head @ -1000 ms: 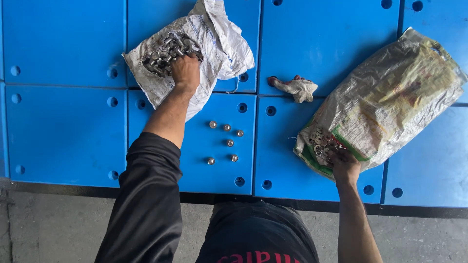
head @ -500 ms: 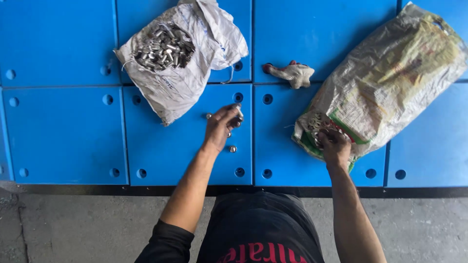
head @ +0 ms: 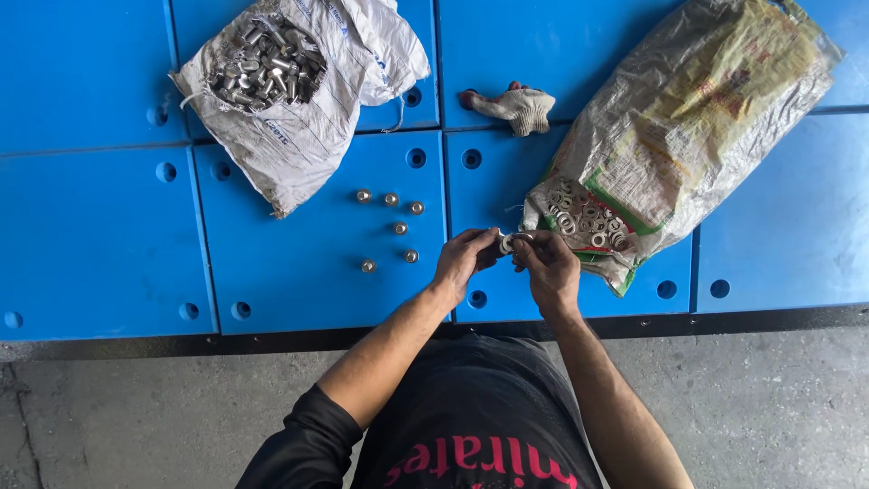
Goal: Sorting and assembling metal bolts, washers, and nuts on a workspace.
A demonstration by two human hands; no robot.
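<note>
Lying on the blue panelled table: six small upright steel bolts, two woven plastic sacks, one white knitted work glove. Working above it: two bare hands.

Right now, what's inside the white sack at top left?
The white sack lies open on the blue table, showing a heap of silver metal bolts. Whatever lies deeper is hidden by the top layer and the cloth.

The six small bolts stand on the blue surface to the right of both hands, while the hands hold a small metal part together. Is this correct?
Not quite. In the head view the six small bolts stand to the left of the left hand and right hand, not the right. The rest holds: both hands pinch a small metal part over the blue surface.
</note>
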